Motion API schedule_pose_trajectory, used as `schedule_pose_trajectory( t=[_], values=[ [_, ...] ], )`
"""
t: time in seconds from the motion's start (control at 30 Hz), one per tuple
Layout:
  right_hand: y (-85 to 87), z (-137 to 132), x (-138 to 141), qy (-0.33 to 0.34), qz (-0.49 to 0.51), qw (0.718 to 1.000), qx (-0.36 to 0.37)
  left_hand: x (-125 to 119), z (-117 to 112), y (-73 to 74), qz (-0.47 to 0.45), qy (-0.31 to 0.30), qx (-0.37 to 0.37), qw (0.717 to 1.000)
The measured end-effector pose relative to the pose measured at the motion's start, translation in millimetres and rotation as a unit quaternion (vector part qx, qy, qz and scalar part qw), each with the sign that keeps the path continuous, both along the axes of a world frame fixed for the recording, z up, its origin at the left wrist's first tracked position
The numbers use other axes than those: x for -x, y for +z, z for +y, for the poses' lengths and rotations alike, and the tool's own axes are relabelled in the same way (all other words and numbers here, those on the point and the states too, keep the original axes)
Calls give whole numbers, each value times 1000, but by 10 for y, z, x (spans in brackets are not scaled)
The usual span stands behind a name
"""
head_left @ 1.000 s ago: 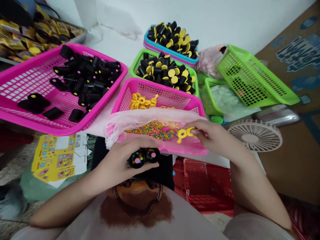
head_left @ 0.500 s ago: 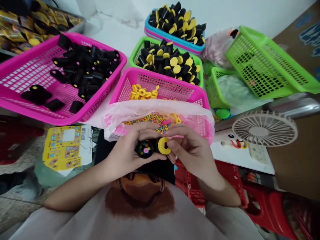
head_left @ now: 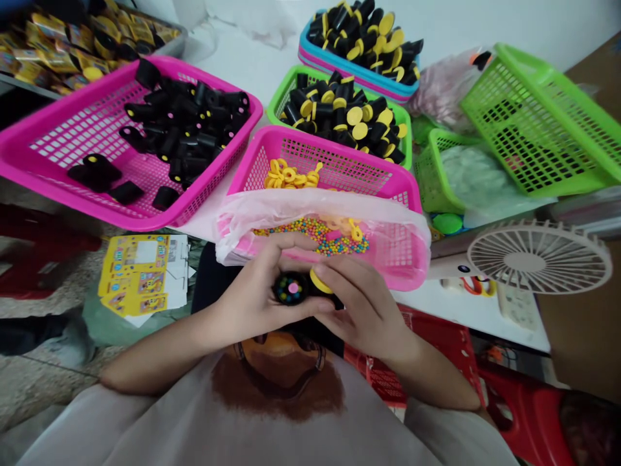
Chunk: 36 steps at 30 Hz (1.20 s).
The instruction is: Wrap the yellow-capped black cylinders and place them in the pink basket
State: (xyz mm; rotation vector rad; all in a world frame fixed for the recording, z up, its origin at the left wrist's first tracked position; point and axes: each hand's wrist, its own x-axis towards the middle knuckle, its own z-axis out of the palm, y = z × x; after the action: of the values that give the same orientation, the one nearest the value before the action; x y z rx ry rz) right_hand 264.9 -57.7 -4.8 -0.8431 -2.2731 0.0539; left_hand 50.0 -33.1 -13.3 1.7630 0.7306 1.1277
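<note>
My left hand is closed around a pair of black tubes; the open one shows small coloured beads and a pink centre. My right hand pinches a yellow ring cap against the top of the second tube. Both hands hover just in front of a pink basket lined with a pink plastic bag, holding coloured beads and loose yellow ring caps.
A large pink basket of black tubes sits at the left. A green basket and a blue one hold capped tubes behind. Green baskets, a white fan, yellow leaflets and red crates surround me.
My right hand brought a yellow cap from the bead basket to the tubes in my left hand and now presses it on. My view shifted slightly.
</note>
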Motion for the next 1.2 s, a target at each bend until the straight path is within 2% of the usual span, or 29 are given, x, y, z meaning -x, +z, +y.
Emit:
schedule_pose_trajectory(
  t=[0.07, 0.17, 0.33, 0.47, 0.57, 0.67, 0.73, 0.8, 0.87, 0.97, 1.07, 1.13, 1.2],
  values=[
    [-21, -9, -27, 6, 7, 1000, 7, -3, -5, 12, -3, -27, 19, 999],
    [-39, -4, -90, 27, -8, 1000, -2, -1, -9, 0, 10, -27, 33, 999],
    [-52, 35, -127, 67, -43, 997, 2, 0, -10, -107, 39, -25, 5, 999],
    [-16, 122, -125, 62, -14, 998, -17, -28, -8, -129, 20, -13, -13, 1000],
    [42, 212, -192, 77, 48, 994, 64, -42, -4, -76, 2, 7, 16, 1000],
    [53, 257, -258, 112, 152, 967, 172, -42, 7, -15, 0, -49, 34, 998],
    [16, 254, -248, 99, 241, 935, 239, -40, 19, 9, -4, -90, 7, 996],
    [-27, 240, -192, 91, 326, 882, 328, -35, 33, 21, -18, -112, -35, 993],
    [-40, 232, -116, 120, 365, 815, 433, -23, 46, 23, -24, -104, -80, 991],
    [10, 236, -7, 168, 369, 708, 578, 12, 63, 17, -9, -72, -135, 988],
    [66, 241, 89, 149, 396, 608, 672, 66, 78, 3, 13, -43, -181, 983],
    [69, 248, 140, 128, 406, 567, 705, 107, 85, -10, 28, -29, -183, 982],
    [67, 293, 165, 118, 398, 558, 719, 148, 87, -21, 38, -28, -162, 986]
  ],
)
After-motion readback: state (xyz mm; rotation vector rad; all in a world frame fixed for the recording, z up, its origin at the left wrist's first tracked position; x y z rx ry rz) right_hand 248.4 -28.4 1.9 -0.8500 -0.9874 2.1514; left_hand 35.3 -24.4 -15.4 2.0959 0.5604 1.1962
